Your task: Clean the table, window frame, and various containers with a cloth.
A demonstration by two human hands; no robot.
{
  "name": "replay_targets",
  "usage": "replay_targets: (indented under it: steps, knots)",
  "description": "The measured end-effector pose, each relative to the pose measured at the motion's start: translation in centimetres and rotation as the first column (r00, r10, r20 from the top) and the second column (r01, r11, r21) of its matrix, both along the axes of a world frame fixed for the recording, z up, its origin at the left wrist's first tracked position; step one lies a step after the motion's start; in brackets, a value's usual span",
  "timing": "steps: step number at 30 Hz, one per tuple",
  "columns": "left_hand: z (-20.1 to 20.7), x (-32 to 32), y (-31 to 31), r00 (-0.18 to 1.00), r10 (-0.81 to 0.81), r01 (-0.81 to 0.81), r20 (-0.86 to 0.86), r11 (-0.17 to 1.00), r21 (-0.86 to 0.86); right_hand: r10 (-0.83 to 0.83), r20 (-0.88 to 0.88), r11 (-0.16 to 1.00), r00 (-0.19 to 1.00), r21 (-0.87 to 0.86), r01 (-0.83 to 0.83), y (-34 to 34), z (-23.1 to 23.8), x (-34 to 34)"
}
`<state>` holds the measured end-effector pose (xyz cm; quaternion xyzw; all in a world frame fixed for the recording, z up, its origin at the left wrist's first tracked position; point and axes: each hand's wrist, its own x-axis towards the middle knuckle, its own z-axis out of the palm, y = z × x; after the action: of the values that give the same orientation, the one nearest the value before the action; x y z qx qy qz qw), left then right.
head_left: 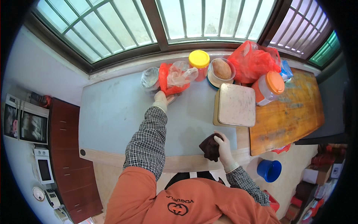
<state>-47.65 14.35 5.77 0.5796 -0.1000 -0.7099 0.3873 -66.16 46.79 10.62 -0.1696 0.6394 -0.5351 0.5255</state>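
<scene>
My left hand [161, 98], in a white glove, reaches to the far side of the table. It grips the lower part of a red plastic bag [172, 89], with some fingers hidden under it. A clear plastic bag [180, 74] lies over the red one. Just left of them stands a clear bag-wrapped container [150, 78], its contents hard to make out. My right hand [224, 150], also gloved, is closed round a crumpled dark brown cloth [210, 147] at the table's front edge.
Along the window stand a yellow-lidded jar [199, 61], a bowl with a brown round lump [221, 69], a large red bag [250, 61] and an orange-lidded jar [269, 88]. A metal tin [237, 104] sits near the wooden board [292, 115]. A blue bucket [269, 171] stands on the floor.
</scene>
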Motion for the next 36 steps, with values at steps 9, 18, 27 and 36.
replay_targets:
  steps: [9,18,27,36]
  knots:
    - [0.3,-1.1,-2.7,0.999,-0.043,0.044,0.022,0.997,-0.06,0.003,-0.035,0.999,0.999,0.033,-0.002,3.4,-0.1,-1.5]
    - [-0.9,0.5,7.6,0.992,0.115,-0.104,0.051,0.978,-0.182,-0.062,0.094,0.996,0.994,0.064,0.056,8.5,1.6,-4.0]
    - [8.2,-8.3,38.4,0.398,-0.849,0.851,0.348,0.2,-0.485,-0.31,-0.036,0.949,0.95,-0.076,0.307,19.4,5.9,-5.5]
    - [9.2,-13.1,53.9,-0.272,-0.924,0.82,0.269,-0.369,-0.437,-0.638,-0.321,0.766,0.7,-0.162,0.623,39.6,3.7,2.1]
